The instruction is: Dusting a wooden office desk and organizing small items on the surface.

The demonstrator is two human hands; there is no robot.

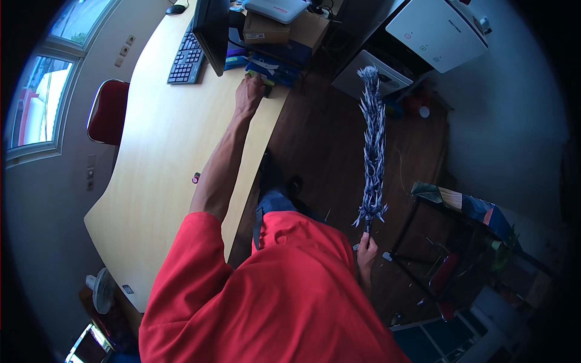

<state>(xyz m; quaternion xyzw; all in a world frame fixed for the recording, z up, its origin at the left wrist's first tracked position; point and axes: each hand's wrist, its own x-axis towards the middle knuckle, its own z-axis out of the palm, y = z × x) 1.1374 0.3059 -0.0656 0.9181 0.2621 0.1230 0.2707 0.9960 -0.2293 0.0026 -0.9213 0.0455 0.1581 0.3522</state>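
My right hand (366, 252) grips the dark handle of a fluffy grey-and-white duster (373, 149), which stretches away over the floor beside the desk. Over the far end of the wooden desk (172, 136), my left hand (249, 94) is curled against a small yellow-green item (257, 74) and a dark object (268, 90). Its fingertips are hidden, so whether it holds either one cannot be told. Just beyond lie blue packets (277, 68) in a pile. To the left of that pile is a black monitor (211, 36), with a keyboard (187, 56) beside it.
Cardboard boxes (268, 29) carry a white device (279, 9) at the desk's far end. A small red-and-black item (195, 177) lies near my left forearm. White appliances (435, 34) stand ahead right; a cloth-draped table (467, 206) is at right. A red chair (109, 111) sits across the desk.
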